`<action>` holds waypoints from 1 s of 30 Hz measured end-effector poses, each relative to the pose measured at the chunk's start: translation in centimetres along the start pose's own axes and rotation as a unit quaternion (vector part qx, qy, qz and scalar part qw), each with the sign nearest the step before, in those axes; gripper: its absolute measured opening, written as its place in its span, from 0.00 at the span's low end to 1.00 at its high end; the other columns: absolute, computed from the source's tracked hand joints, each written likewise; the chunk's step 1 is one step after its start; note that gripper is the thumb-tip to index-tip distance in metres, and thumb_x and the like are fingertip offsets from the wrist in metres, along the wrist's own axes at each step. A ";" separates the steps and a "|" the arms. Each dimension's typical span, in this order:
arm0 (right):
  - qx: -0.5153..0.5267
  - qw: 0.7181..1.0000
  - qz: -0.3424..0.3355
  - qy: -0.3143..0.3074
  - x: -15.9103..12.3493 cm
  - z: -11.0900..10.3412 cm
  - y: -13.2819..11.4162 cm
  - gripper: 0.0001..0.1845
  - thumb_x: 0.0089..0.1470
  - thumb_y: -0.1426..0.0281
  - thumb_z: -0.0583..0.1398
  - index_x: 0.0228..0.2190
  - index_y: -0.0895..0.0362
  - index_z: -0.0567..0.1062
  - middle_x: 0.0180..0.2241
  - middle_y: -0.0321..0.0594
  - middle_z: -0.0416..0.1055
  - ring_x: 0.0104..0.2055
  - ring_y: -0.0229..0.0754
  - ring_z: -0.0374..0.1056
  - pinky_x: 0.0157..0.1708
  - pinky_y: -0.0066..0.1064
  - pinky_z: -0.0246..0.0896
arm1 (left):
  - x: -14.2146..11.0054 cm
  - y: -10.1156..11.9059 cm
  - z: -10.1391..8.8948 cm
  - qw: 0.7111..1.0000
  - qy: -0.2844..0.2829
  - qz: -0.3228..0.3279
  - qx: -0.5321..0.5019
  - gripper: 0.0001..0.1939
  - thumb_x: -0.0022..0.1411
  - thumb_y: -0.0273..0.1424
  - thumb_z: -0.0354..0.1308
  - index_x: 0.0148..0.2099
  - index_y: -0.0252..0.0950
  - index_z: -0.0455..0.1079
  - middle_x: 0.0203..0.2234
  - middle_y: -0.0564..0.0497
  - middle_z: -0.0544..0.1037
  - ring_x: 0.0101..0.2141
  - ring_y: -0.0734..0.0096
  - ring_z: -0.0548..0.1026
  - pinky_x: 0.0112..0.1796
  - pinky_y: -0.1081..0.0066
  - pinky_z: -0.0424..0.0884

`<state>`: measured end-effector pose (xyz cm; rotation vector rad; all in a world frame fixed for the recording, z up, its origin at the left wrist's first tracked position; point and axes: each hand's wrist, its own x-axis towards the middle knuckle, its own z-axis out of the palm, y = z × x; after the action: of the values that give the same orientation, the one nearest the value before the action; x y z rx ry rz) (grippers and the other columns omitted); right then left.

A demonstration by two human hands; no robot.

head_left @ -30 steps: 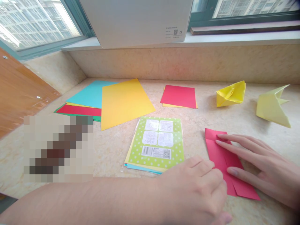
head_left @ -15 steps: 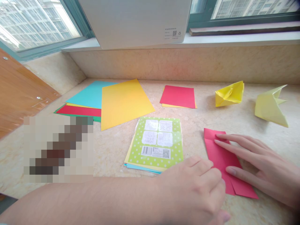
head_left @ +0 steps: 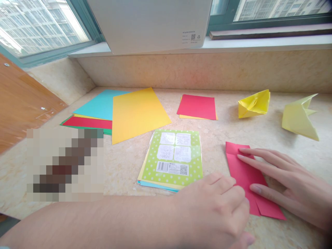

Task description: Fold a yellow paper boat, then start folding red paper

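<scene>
A folded strip of red paper (head_left: 240, 169) lies on the stone counter at the lower right, with crease lines and a slit near its bottom edge. Across its right side rests my right hand (head_left: 287, 183), fingers stretched out and spread, the tips touching the paper. My left hand (head_left: 215, 207) is closed with its knuckles up over the paper's lower left edge. Its curled fingertips are hidden, so I cannot see what they hold, if anything. Just beyond that hand is a green dotted packet (head_left: 176, 138) of coloured paper, with a barcode label.
A yellow sheet (head_left: 137, 117) overlaps blue paper (head_left: 95, 107) at the back left. Small red sheets (head_left: 197, 107) lie mid-back. Two folded paper shapes, bright yellow (head_left: 254, 105) and pale yellow (head_left: 298, 119), stand at the right. A white box (head_left: 155, 24) is on the windowsill.
</scene>
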<state>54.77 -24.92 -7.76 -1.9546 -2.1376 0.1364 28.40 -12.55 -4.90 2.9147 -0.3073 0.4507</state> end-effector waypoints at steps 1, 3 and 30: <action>0.000 1.000 0.001 0.000 0.0 0.0 0.0 0.38 0.60 0.51 0.61 0.68 0.39 0.59 0.68 0.38 0.60 0.65 0.64 0.61 0.58 0.60 0.65 | 0.0 0.0 0.0 1.000 -0.002 0.000 0.002 0.24 0.74 0.41 0.46 0.50 0.25 0.72 0.45 0.35 0.76 0.52 0.50 0.72 0.52 0.56 0.69; -0.003 1.000 -0.001 -0.001 0.0 0.0 0.0 0.38 0.60 0.51 0.61 0.68 0.39 0.58 0.68 0.38 0.60 0.65 0.63 0.61 0.58 0.60 0.65 | 0.0 0.0 -0.1 1.000 -0.005 -0.002 0.004 0.23 0.74 0.41 0.46 0.51 0.25 0.72 0.46 0.35 0.76 0.52 0.50 0.72 0.52 0.56 0.69; -0.010 1.000 -0.007 0.005 0.1 -0.2 -0.1 0.38 0.61 0.51 0.61 0.69 0.38 0.58 0.67 0.40 0.62 0.63 0.63 0.64 0.56 0.59 0.68 | 0.1 0.0 -0.5 1.000 -0.012 -0.003 -0.009 0.24 0.74 0.40 0.45 0.52 0.23 0.72 0.45 0.35 0.75 0.54 0.49 0.71 0.54 0.56 0.68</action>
<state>54.73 -24.82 -7.52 -1.9470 -2.1538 0.1044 28.33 -12.43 -4.43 2.9049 -0.3043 0.4117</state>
